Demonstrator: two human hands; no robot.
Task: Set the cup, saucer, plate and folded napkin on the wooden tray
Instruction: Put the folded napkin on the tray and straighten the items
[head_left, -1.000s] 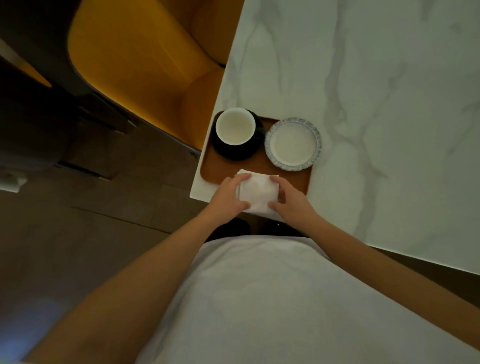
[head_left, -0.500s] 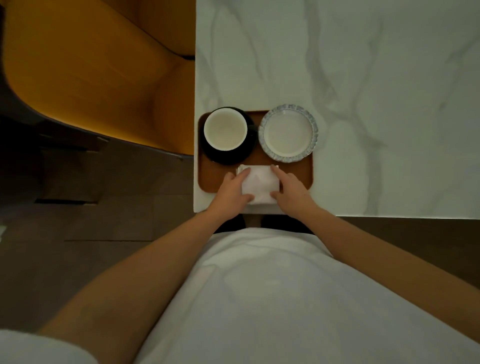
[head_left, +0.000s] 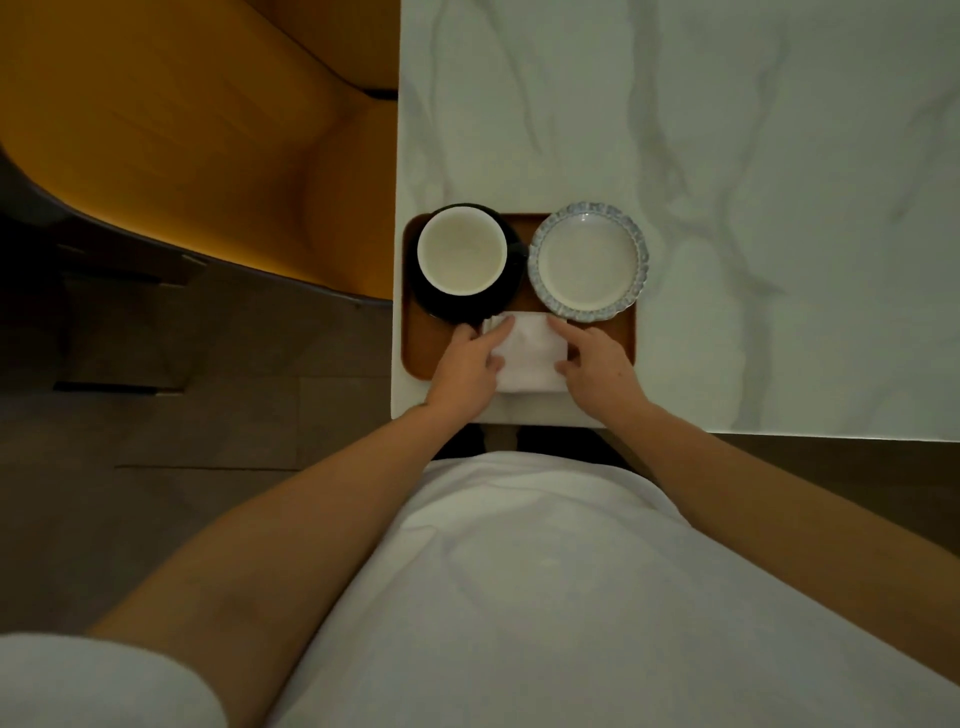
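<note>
- A mustard-yellow upholstered chair stands at far left, beside the white marble table.
- The rectangular wooden tray sits at the table's near-left corner.
- On the tray's far-left part, a round black saucer carries a white-lined cup.
- The left hand lies on the left edge of the folded white napkin, fingers extended and pressing, not curled round it.
- The napkin lies on the tray's near middle, its near edge overhanging the tray rim.
- The right hand touches the napkin's right edge with straight fingers.
- A round blue-rimmed white plate sits on the tray's far-right part.
</note>
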